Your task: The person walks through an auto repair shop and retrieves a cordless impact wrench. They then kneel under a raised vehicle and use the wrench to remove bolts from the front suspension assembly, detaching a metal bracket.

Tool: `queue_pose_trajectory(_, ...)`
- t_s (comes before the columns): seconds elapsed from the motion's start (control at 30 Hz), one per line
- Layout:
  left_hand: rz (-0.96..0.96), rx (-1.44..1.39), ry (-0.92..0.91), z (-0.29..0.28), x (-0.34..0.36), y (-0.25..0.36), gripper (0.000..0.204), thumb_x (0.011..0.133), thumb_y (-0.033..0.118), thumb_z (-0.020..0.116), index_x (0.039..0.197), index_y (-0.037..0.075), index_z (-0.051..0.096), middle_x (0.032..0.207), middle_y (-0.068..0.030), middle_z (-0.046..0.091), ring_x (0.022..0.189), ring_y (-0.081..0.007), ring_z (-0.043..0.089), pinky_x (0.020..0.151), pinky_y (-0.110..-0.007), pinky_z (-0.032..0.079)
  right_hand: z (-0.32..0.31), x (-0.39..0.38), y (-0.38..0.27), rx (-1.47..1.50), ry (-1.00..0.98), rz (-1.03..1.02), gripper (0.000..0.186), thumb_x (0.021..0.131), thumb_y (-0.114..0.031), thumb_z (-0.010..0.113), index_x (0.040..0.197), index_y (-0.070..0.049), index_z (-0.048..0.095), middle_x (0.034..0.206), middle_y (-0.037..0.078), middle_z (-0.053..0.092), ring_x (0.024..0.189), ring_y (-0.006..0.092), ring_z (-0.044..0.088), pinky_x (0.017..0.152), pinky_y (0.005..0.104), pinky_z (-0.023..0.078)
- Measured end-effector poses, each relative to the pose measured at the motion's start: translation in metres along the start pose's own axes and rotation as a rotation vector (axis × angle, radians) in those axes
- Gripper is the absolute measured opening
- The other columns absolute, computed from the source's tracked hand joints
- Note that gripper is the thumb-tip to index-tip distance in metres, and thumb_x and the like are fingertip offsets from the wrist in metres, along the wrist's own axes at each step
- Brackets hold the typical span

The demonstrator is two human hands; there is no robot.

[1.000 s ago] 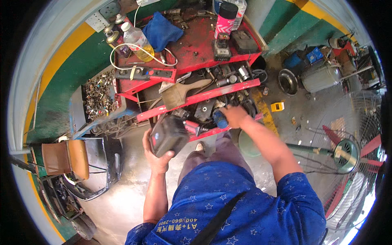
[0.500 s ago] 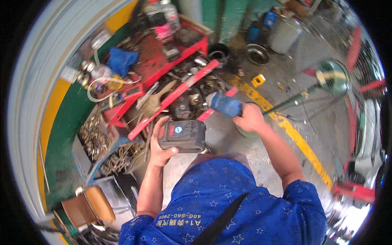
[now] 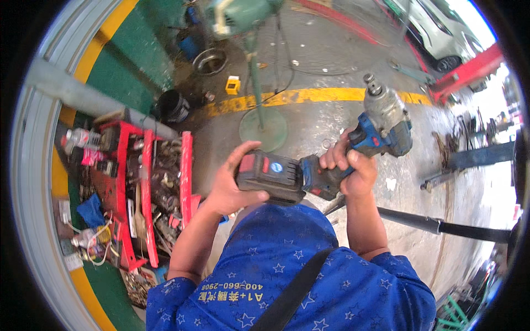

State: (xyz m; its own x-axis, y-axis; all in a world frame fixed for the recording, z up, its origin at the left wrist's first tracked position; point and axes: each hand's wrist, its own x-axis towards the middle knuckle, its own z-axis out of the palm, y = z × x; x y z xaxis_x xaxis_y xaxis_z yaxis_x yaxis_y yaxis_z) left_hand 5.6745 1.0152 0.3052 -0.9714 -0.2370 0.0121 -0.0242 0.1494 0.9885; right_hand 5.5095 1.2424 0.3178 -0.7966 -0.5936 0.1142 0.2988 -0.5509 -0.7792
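Note:
My left hand (image 3: 223,185) grips a black battery pack (image 3: 264,175) with red marks and a round blue sticker, thumb below and fingers above it. My right hand (image 3: 353,168) is wrapped round the handle of a blue and black cordless impact wrench (image 3: 381,127). The wrench's silver nose points up and away from me. The foot of its handle meets the right end of the battery pack; whether the two are locked together I cannot tell. Both are held in front of my waist, above the floor.
On the left stands a red tool cart (image 3: 126,198) full of parts and bottles. Ahead is a green pedestal fan (image 3: 264,129) near a yellow floor line (image 3: 314,96). A black bucket (image 3: 172,106), a red lift arm (image 3: 469,74) and a dark bar (image 3: 411,219) lie around.
My view has swung right, away from the tool cart. The battery pack stays in my left hand. My right hand now has the impact wrench's handle end against the pack; before, they were apart.

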Motion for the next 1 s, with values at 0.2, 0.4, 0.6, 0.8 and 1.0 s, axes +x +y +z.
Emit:
queue_pose_trajectory(0.2, -0.076, 0.009, -0.240, 0.062, 0.060, -0.001, 0.098, 0.059, 0.030, 0.092, 0.143, 0.005, 0.048, 0.126, -0.0088, 0.060, 0.118, -0.0210, 0.056, 0.104, -0.035, 0.042, -0.062, -0.024, -0.027, -0.111, 0.044, -0.046, 0.049, 0.082, -0.024, 0.072, 0.114, 0.001, 0.047, 0.066, 0.004, 0.049, 0.064, 0.0190, 0.052, 0.070, 0.0396, 0.048)
queue_pose_trajectory(0.4, 0.001, 0.224, -0.519, 0.085, 0.118, 0.000, 0.095, 0.063, 0.028, 0.091, 0.144, 0.008, 0.046, 0.128, -0.0121, 0.056, 0.121, -0.0250, 0.054, 0.106, -0.037, 0.040, -0.074, -0.030, -0.012, -0.047, 0.333, -0.090, 0.046, 0.081, -0.020, 0.072, 0.115, 0.000, 0.047, 0.069, 0.007, 0.052, 0.066, 0.0205, 0.054, 0.071, 0.0414, 0.050)
queue_pose_trajectory(0.6, 0.201, 0.146, -0.778, 0.126, 0.189, -0.013, 0.098, 0.062, 0.038, 0.092, 0.143, 0.009, 0.044, 0.125, -0.0151, 0.052, 0.117, -0.0324, 0.053, 0.103, -0.042, 0.041, -0.083, -0.020, -0.028, -0.170, 0.523, -0.283, 0.049, 0.079, -0.021, 0.071, 0.115, 0.001, 0.046, 0.070, 0.006, 0.051, 0.067, 0.0207, 0.052, 0.074, 0.0418, 0.048)
queue_pose_trajectory(0.8, 0.554, 0.149, -1.015, 0.182, 0.270, 0.054, 0.110, 0.053, 0.041, 0.096, 0.143, 0.006, 0.043, 0.126, -0.0167, 0.053, 0.116, -0.0333, 0.055, 0.101, -0.042, 0.044, -0.076, -0.009, -0.090, -0.266, 0.555, -0.589, 0.041, 0.078, -0.022, 0.075, 0.103, -0.003, 0.048, 0.070, 0.005, 0.050, 0.068, 0.0187, 0.050, 0.076, 0.0399, 0.046)
queue_pose_trajectory(1.0, 0.516, 0.111, -1.202, 0.268, 0.324, 0.042, 0.113, 0.051, 0.036, 0.098, 0.145, 0.006, 0.042, 0.134, -0.0172, 0.052, 0.124, -0.0327, 0.053, 0.106, -0.041, 0.043, -0.125, -0.006, -0.144, -0.336, 0.774, -0.485, 0.079, 0.067, -0.022, 0.081, 0.131, 0.007, 0.046, 0.087, 0.012, 0.058, 0.078, 0.0229, 0.057, 0.068, 0.0384, 0.050)
